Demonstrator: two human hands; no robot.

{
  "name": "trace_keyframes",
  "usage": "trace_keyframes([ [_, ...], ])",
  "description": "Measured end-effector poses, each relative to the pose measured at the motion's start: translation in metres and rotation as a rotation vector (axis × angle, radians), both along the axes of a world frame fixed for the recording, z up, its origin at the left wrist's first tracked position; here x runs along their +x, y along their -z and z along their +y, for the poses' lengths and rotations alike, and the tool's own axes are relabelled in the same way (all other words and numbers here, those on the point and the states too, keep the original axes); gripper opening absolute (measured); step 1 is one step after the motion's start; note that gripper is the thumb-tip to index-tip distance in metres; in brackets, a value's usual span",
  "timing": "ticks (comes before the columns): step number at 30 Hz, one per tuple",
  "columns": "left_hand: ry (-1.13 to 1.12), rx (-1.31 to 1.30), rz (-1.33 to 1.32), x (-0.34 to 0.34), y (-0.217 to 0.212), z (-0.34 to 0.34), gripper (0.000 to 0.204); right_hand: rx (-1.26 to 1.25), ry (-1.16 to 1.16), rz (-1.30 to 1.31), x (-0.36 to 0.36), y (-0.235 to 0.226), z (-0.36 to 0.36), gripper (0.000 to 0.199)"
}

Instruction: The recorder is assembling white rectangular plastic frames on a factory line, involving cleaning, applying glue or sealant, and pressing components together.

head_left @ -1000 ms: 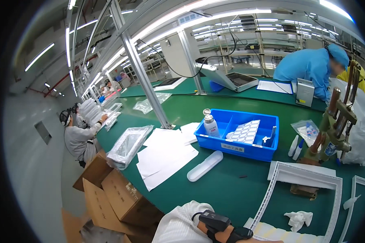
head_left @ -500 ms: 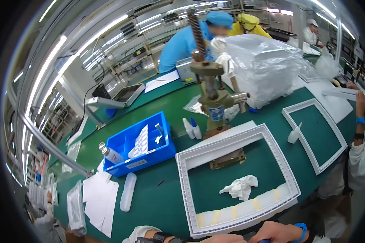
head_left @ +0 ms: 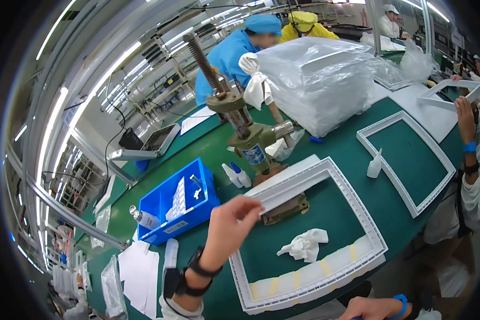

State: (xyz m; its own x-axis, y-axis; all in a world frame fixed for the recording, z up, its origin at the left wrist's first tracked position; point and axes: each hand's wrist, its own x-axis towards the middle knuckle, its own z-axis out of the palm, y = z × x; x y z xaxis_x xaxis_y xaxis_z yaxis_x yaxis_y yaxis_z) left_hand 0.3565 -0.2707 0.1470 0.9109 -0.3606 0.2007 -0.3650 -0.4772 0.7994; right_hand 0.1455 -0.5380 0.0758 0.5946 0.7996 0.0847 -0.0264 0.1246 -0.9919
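Note:
A large white rectangular frame (head_left: 352,197) lies on the green table before me, with a white foam strip taped in yellow along its near side. Over its far left corner is my left hand (head_left: 231,229), thumb and fingers drawn together in a pinch at the far bar. Whatever they pinch is too hidden to tell. A crumpled white cloth (head_left: 305,245) rests inside the frame. Down at the lower edge, my right hand (head_left: 370,308) is closed, partly cut off, with a bit of blue showing beneath it. Behind the frame stands a green hand press (head_left: 249,141).
A blue divided bin (head_left: 178,200) holding a bottle and cards stands left. Two small bottles (head_left: 236,176) stand beside the press. Rightward lie a second white frame (head_left: 405,160) and a dropper bottle (head_left: 375,165). Bagged goods (head_left: 314,80) are stacked behind; a co-worker's hand (head_left: 466,114) is at right.
My left hand has risen from the lower edge, away from my right hand, to the frame's far left corner. The whole view has tilted and shifted slightly.

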Motion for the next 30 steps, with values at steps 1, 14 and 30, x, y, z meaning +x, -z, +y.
trace_keyframes([
  [1,-0.035,-0.058,0.011,0.018,0.012,0.000,0.013,0.008,-0.004,-0.005,-0.002,0.003,0.001,0.019],
  [14,-0.111,0.086,-0.195,0.080,0.068,-0.033,0.014,0.150,0.125,0.070,-0.016,0.017,-0.019,0.018],
  [30,-0.026,0.295,-0.523,0.056,0.062,-0.038,0.013,0.190,0.203,0.126,-0.013,0.013,-0.023,0.017],
])
